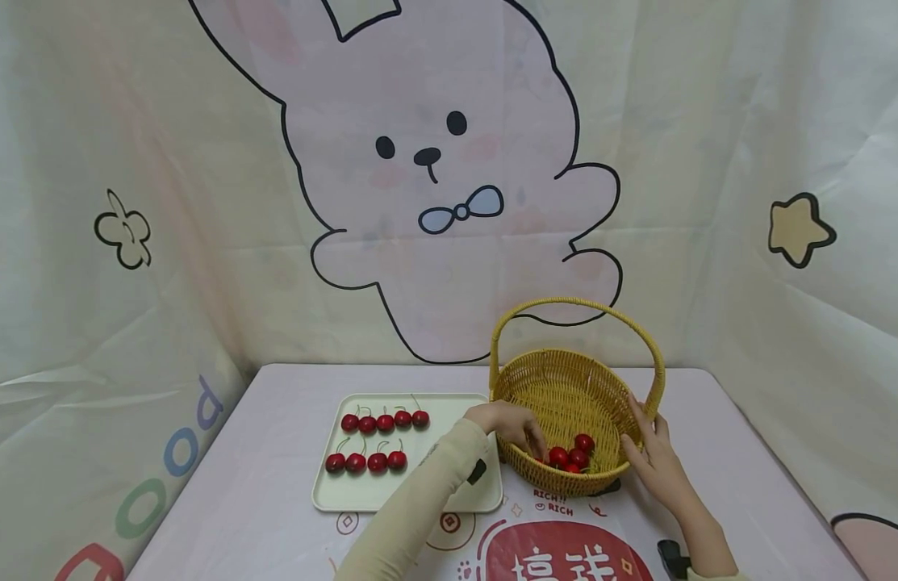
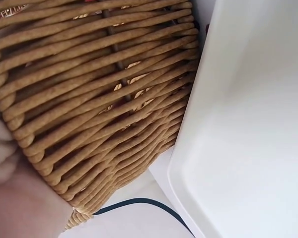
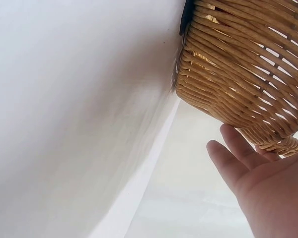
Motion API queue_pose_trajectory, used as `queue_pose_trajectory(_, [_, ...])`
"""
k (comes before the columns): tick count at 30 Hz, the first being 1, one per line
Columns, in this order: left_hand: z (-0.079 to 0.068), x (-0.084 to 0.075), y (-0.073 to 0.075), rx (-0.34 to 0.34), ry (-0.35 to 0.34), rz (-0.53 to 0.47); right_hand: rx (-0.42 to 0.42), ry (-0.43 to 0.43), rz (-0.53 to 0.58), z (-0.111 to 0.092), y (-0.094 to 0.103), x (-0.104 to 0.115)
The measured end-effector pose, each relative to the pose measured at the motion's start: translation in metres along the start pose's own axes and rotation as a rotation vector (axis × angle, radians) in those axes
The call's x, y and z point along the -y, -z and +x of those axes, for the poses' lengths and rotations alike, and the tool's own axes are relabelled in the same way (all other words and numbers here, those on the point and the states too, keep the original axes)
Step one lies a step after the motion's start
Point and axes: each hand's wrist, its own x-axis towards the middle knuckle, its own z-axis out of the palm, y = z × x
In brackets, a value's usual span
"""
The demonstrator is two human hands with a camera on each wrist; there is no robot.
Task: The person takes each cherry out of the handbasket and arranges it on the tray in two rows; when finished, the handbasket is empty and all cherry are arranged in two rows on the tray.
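Yellow woven basket (image 1: 557,383), lower right: right hand (image 1: 661,466) holds its side; left hand (image 1: 508,423) is by round red cherries (image 1: 579,458), can't tell its grip.

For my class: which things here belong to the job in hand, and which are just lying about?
In the job:
wicker basket
basket cherries
pale tray
tray cherries, in two rows
left hand, inside the basket
right hand, touching the basket's side

Just surroundings:
cartoon backdrop
printed table
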Motion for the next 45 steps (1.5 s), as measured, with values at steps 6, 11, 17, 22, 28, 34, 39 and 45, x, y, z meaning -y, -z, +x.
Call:
queue_pose_trajectory(6, [0.0,0.0,0.0,0.015,-0.009,-0.068,-0.003,-0.008,-0.002,-0.001,-0.001,-0.003])
queue_pose_trajectory(11, [0.001,0.001,-0.001,0.011,-0.004,-0.108,-0.007,0.003,0.003,-0.001,-0.001,-0.002])
queue_pose_trajectory(17, [0.0,0.004,0.0,-0.055,-0.023,-0.031,-0.007,0.014,0.008,0.0,0.0,-0.001])
queue_pose_trajectory(22, [0.0,0.008,0.0,-0.12,-0.06,0.002,-0.006,0.013,0.009,0.0,0.001,0.001])
queue_pose_trajectory(28, [-0.001,0.01,0.0,-0.166,-0.091,-0.036,-0.002,0.013,0.012,0.0,0.001,0.001])
queue_pose_trajectory(34, [-0.003,0.01,0.0,-0.209,-0.151,-0.063,-0.002,0.013,0.012,-0.001,0.0,-0.001])
queue_pose_trajectory(39, [-0.007,0.01,-0.001,-0.285,-0.208,-0.103,-0.003,0.015,0.012,-0.001,0.0,-0.001])
queue_pose_trajectory(45, [-0.013,0.01,-0.004,-0.419,-0.257,-0.185,0.0,0.02,0.017,-0.001,0.0,-0.001])
